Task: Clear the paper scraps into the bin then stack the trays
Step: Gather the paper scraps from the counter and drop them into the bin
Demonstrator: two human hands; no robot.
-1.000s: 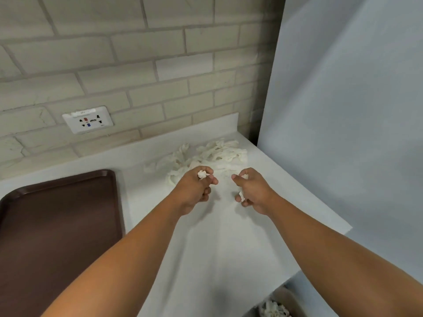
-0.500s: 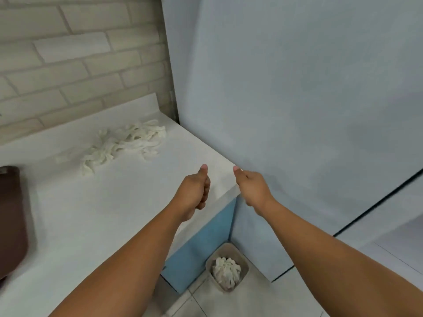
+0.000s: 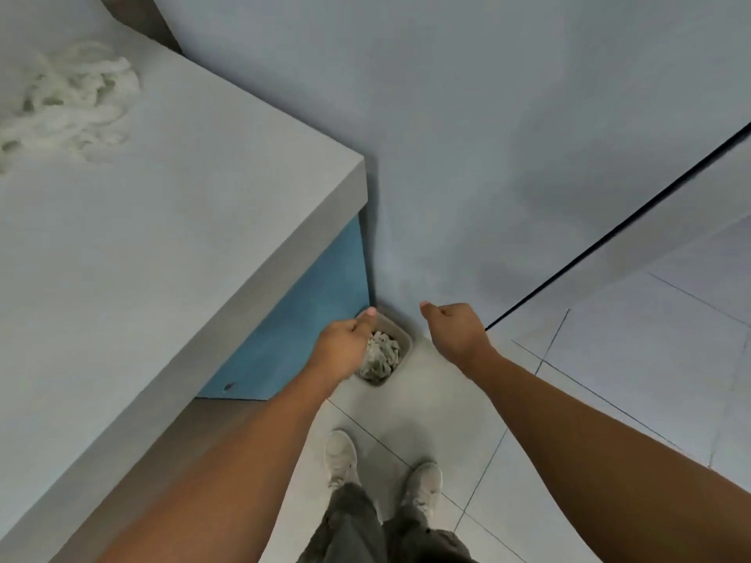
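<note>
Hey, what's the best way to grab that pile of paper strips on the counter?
Grip the paper strips around the thick tangled middle, coming down from above with an open hand and closing the fingers inward. The pile lies loose and low on the counter, so pinching a trailing end would probably lift only a strand or two.

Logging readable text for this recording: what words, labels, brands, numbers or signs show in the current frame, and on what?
None: no text can be read anywhere in this frame.
The counter, wall, bin, paper scraps, floor tiles and shoes show no visible label, logo or number.
</note>
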